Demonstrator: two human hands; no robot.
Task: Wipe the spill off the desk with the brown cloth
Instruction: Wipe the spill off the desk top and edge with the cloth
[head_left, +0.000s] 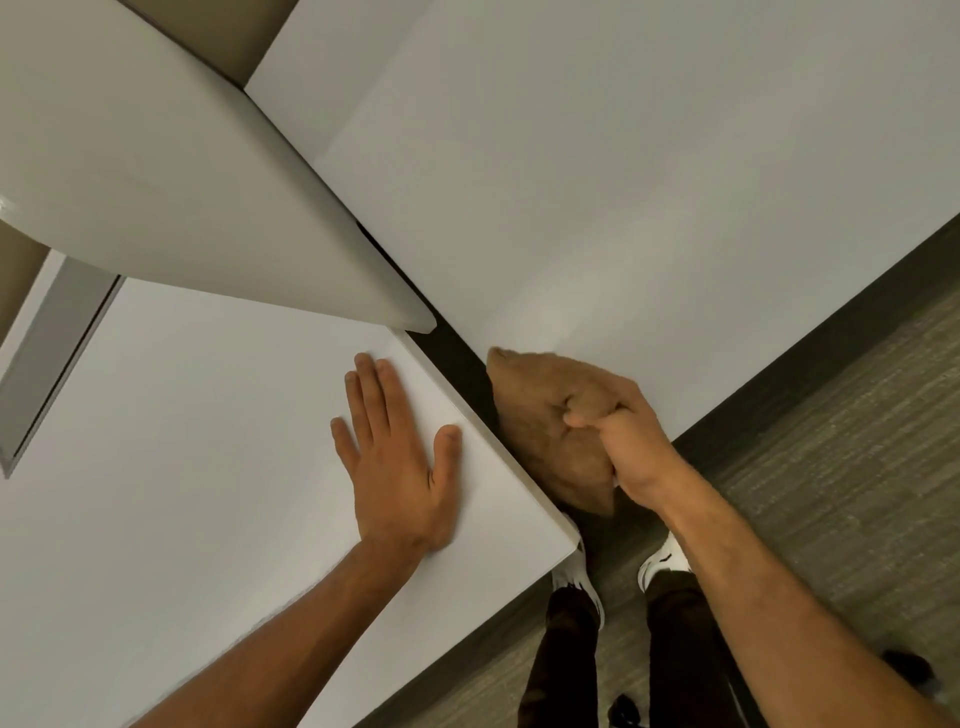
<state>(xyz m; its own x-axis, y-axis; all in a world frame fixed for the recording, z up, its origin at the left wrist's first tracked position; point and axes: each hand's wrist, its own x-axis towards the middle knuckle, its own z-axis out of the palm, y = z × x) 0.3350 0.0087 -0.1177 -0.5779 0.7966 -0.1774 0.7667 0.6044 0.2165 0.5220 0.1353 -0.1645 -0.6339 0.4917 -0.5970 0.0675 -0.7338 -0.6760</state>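
The brown cloth (545, 415) hangs bunched in my right hand (618, 431), which is shut on its right side. It sits over the dark gap between two white desks, at the near corner of the right desk (649, 182). My left hand (400, 462) lies flat, palm down and fingers spread, on the left desk (182, 441) close to its right edge. No spill shows on either desk surface.
A white divider panel (156, 171) stands tilted between the desks at upper left. A grey recessed slot (47, 353) is at the left desk's far edge. Below the desks are grey carpet (841, 441), my legs and white shoes (660, 561).
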